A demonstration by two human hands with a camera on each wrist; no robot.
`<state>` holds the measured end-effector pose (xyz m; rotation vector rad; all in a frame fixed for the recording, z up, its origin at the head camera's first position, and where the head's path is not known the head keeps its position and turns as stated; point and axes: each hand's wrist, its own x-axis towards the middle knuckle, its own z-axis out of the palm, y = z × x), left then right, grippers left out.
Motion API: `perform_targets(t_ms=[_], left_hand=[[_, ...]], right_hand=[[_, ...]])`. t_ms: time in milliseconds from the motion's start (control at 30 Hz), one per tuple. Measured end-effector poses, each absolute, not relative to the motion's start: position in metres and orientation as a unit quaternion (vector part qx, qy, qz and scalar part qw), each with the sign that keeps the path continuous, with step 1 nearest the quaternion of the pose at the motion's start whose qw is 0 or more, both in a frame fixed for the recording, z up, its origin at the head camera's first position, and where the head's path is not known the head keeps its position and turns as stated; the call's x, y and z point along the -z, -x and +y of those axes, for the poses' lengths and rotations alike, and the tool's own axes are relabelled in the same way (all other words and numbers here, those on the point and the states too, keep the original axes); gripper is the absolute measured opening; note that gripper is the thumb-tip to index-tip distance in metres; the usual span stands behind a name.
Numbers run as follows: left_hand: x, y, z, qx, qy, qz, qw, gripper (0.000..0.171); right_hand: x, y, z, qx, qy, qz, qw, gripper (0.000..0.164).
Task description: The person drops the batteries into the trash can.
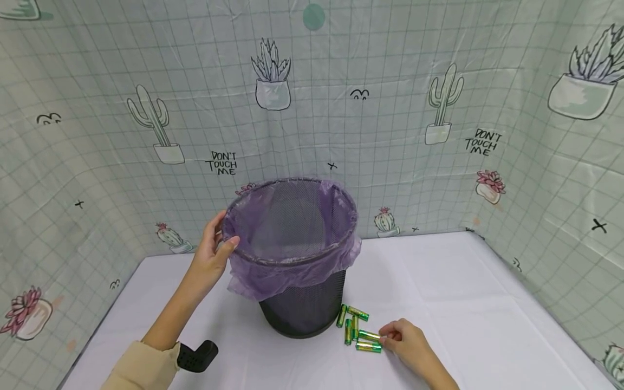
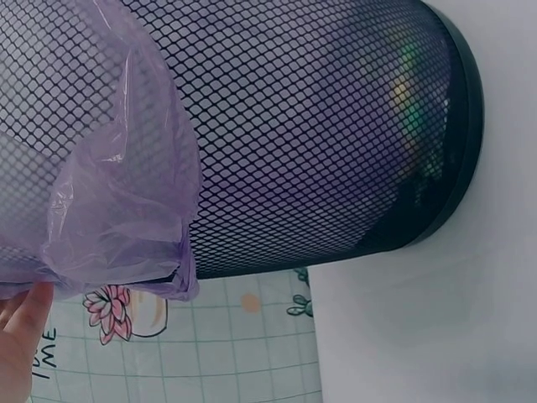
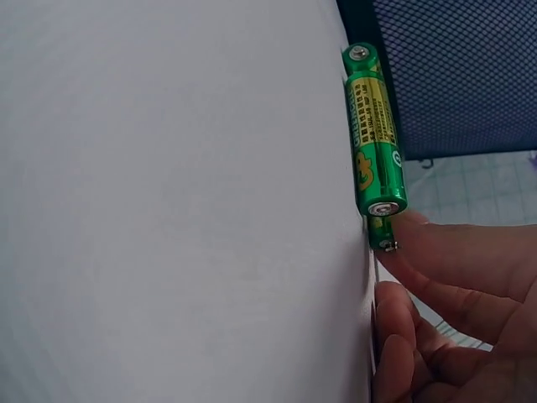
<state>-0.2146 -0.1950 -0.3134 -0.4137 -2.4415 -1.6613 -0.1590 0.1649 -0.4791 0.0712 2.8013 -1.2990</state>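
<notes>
A black mesh bin (image 1: 302, 306) lined with a purple bag (image 1: 292, 271) stands upright on the white table (image 1: 463, 303). My left hand (image 1: 214, 246) grips its rim on the left side, thumb over the edge. The left wrist view shows the bin's mesh wall (image 2: 319, 126), the bag's overhang (image 2: 117, 210) and part of my left hand (image 2: 21, 336). Several green batteries (image 1: 355, 324) lie at the bin's right foot. My right hand (image 1: 397, 338) pinches the end of one green battery (image 1: 369, 336) lying on the table. In the right wrist view that battery (image 3: 373, 134) meets my fingertips (image 3: 453, 260).
Printed plastic curtains (image 1: 439, 135) wall in the table at the back and on both sides. A black strap mount (image 1: 197, 356) sits at my left wrist. Bare white tabletop stretches to the right of the batteries and in front of the bin.
</notes>
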Motion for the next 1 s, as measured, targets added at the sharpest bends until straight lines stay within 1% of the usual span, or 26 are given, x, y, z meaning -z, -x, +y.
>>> perform_targets(t_ms=[233, 600, 1000], left_hand=[[0.3127, 0.2142, -0.1941, 0.563, 0.140, -0.811, 0.080, 0.063], [0.3133, 0.2144, -0.1942, 0.563, 0.137, -0.811, 0.080, 0.063], [0.3142, 0.2150, -0.1952, 0.563, 0.141, -0.811, 0.079, 0.064]], right_hand=[[0.4798, 0.1612, 0.1643, 0.412, -0.015, 0.911, 0.025, 0.014], [0.4795, 0.1613, 0.1641, 0.411, -0.010, 0.911, 0.031, 0.008], [0.4773, 0.1617, 0.1661, 0.417, -0.003, 0.908, 0.042, 0.006]])
